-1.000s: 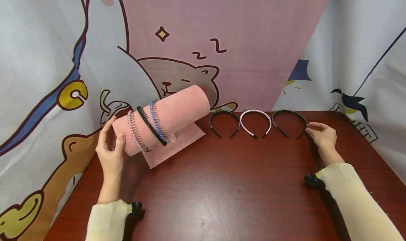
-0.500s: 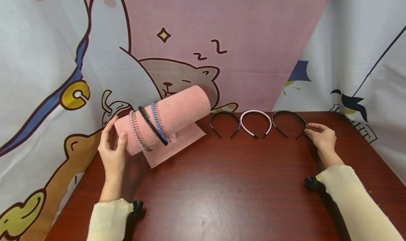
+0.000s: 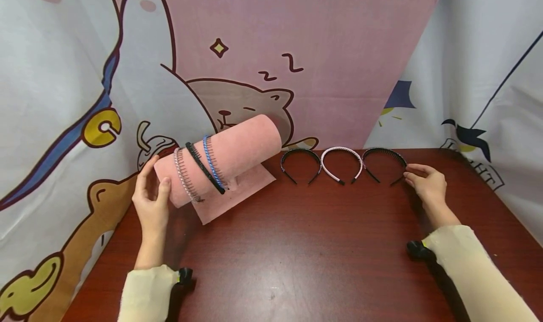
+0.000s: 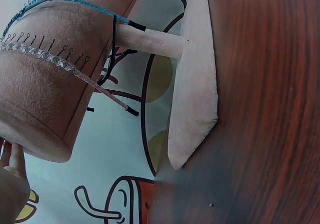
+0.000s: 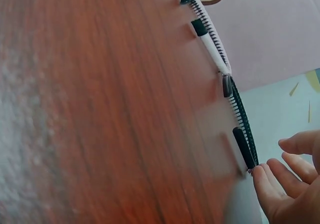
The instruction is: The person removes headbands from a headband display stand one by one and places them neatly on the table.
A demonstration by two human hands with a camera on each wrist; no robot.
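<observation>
A pink plush roll on a stand (image 3: 250,145) leans to the left, and my left hand (image 3: 152,206) grips its near-left end between thumb and fingers. Round the roll sit a pale pink braided headband (image 3: 181,176), a black headband (image 3: 206,170) and a blue headband (image 3: 209,157), all with comb teeth. At the back of the table my right hand (image 3: 428,185) touches the outer side of a dark toothed headband (image 3: 383,150). In the right wrist view a fingertip meets this headband (image 5: 242,146) close to its black end; the remaining fingers stand apart from it.
Left of the touched headband lie a white headband (image 3: 333,176) and another dark headband (image 3: 289,176), in one row. The flat pink base (image 3: 212,211) rests on the brown table (image 3: 297,251). Printed cloth (image 3: 339,67) hangs close behind the row.
My right hand has slid the rightmost dark headband a little to the left, up against the white one. The left hand and the roll have shifted slightly right in view.
</observation>
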